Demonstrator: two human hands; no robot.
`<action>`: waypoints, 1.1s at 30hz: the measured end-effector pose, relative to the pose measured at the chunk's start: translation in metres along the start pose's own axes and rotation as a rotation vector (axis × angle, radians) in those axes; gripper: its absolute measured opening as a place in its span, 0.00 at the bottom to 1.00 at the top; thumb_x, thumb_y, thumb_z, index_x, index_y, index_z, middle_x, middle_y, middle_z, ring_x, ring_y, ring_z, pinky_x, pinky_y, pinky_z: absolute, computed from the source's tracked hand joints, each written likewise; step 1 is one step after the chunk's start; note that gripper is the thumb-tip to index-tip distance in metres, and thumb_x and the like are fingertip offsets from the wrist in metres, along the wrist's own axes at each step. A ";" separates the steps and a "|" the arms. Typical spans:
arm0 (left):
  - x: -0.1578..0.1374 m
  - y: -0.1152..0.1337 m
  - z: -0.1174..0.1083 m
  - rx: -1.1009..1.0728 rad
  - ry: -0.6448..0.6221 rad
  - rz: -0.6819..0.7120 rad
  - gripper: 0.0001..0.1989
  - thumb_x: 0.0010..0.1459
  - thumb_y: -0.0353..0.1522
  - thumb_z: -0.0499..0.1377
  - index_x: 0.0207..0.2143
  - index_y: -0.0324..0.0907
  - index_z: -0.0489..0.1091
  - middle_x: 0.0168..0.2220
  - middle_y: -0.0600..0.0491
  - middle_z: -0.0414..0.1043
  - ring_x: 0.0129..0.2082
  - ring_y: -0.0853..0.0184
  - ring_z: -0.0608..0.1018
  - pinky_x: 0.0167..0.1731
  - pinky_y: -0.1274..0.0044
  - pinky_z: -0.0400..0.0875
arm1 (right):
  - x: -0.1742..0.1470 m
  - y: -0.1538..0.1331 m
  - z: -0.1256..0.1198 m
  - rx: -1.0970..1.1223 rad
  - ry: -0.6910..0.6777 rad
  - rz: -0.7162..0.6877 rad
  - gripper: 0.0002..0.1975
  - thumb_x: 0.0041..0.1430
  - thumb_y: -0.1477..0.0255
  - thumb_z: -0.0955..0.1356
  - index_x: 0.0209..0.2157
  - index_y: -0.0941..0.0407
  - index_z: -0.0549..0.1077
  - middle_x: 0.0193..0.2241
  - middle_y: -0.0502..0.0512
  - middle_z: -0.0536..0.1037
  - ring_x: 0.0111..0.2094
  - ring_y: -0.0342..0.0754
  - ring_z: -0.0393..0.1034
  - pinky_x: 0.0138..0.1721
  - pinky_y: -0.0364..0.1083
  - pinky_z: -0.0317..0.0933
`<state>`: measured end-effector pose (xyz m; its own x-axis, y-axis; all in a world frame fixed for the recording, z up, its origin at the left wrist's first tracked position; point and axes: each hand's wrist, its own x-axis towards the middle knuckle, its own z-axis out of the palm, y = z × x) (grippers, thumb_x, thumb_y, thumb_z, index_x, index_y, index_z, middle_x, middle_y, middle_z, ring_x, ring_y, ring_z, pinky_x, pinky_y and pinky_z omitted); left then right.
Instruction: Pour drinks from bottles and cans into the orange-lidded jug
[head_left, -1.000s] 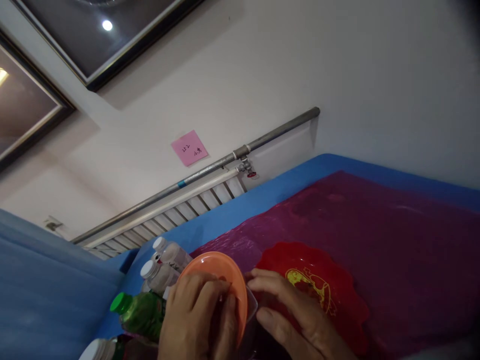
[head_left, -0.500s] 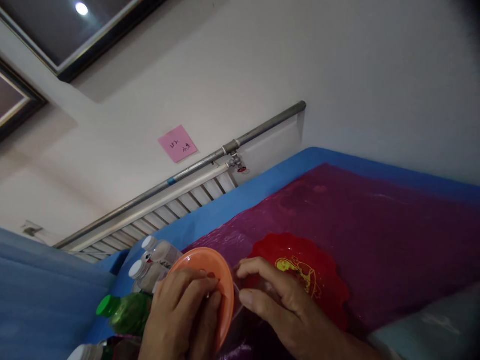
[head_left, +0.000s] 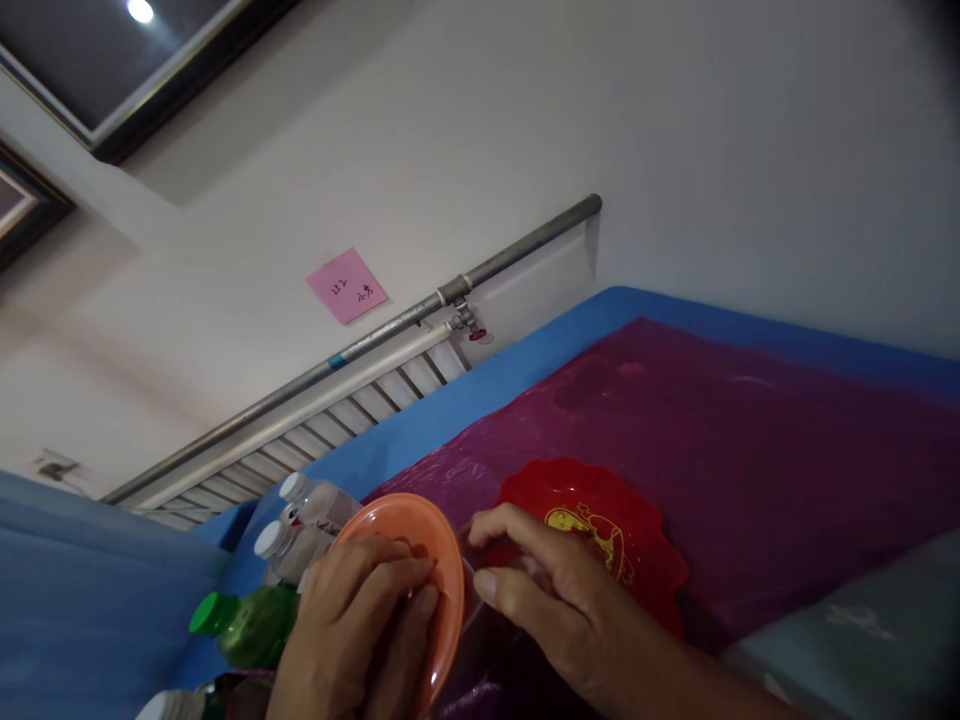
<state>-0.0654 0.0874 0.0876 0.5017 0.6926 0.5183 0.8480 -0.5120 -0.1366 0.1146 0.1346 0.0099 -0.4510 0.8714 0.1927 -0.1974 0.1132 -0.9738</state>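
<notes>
An orange bowl (head_left: 448, 560) is tipped toward me at the bottom middle of the view. My left hand (head_left: 352, 610) reaches over its near side, with bent fingers pressed together inside the bowl; whatever lies between the fingertips is hidden. My right hand (head_left: 555, 590) curves round a clear cup (head_left: 474, 598) close beside the bowl, thumb and forefinger at its rim. Only a thin see-through edge of that cup shows. Behind my right hand lies a red scalloped plate (head_left: 652, 550) with a yellow printed figure.
Several bottles stand left of the bowl, among them a green-capped bottle (head_left: 251, 625) and a white-capped clear bottle (head_left: 289, 545). Purple plastic sheeting (head_left: 750, 440) covers the blue table (head_left: 517, 362). Behind are a radiator (head_left: 337, 430), a pipe (head_left: 540, 245) and a pink note (head_left: 346, 285).
The whole view has shifted slightly, so the scene sits a little further left and up. Both hands keep nearly the same pose at the bowl and the cup.
</notes>
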 end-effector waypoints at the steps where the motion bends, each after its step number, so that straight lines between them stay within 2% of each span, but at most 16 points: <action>1: 0.000 0.000 0.000 -0.003 -0.013 -0.014 0.08 0.61 0.34 0.55 0.36 0.48 0.75 0.35 0.53 0.78 0.36 0.66 0.80 0.34 0.76 0.77 | -0.001 0.001 0.000 -0.003 0.001 -0.004 0.07 0.58 0.69 0.65 0.38 0.54 0.72 0.33 0.49 0.74 0.34 0.44 0.67 0.37 0.44 0.61; 8: -0.003 0.000 0.002 -0.022 0.004 -0.042 0.06 0.61 0.34 0.56 0.37 0.48 0.74 0.35 0.54 0.78 0.35 0.67 0.80 0.33 0.77 0.77 | 0.002 0.006 0.000 0.009 -0.011 -0.017 0.08 0.60 0.68 0.65 0.40 0.53 0.72 0.36 0.50 0.76 0.37 0.45 0.69 0.39 0.45 0.63; 13: -0.005 -0.004 0.004 -0.083 0.001 -0.165 0.05 0.61 0.35 0.56 0.36 0.48 0.73 0.36 0.55 0.78 0.35 0.68 0.80 0.33 0.79 0.77 | 0.005 0.010 0.005 0.035 -0.034 -0.024 0.09 0.64 0.66 0.63 0.40 0.53 0.72 0.38 0.51 0.76 0.40 0.46 0.70 0.43 0.46 0.64; 19: -0.008 -0.010 0.007 -0.224 -0.062 -0.407 0.05 0.61 0.36 0.57 0.35 0.49 0.73 0.37 0.56 0.77 0.36 0.70 0.79 0.36 0.81 0.75 | 0.005 0.019 0.012 -0.065 -0.052 -0.107 0.07 0.62 0.71 0.64 0.41 0.53 0.72 0.44 0.53 0.76 0.47 0.49 0.69 0.49 0.49 0.64; 26: -0.013 -0.010 0.007 -0.264 -0.041 -0.460 0.06 0.60 0.38 0.58 0.34 0.50 0.74 0.36 0.57 0.77 0.37 0.69 0.79 0.35 0.80 0.74 | 0.002 0.028 0.014 -0.095 -0.043 -0.162 0.14 0.57 0.75 0.67 0.46 0.52 0.71 0.47 0.54 0.75 0.49 0.49 0.69 0.51 0.49 0.66; 33: -0.016 -0.013 0.005 -0.272 -0.113 -0.516 0.07 0.60 0.40 0.57 0.37 0.50 0.73 0.39 0.56 0.77 0.39 0.68 0.78 0.37 0.77 0.75 | 0.002 0.033 0.019 -0.149 -0.007 -0.222 0.18 0.54 0.82 0.66 0.45 0.52 0.71 0.49 0.53 0.75 0.51 0.47 0.68 0.54 0.50 0.63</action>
<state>-0.0838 0.0855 0.0768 0.0638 0.9288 0.3650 0.9206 -0.1960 0.3377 0.0911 0.1310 -0.0197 -0.4168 0.8141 0.4044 -0.1623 0.3711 -0.9143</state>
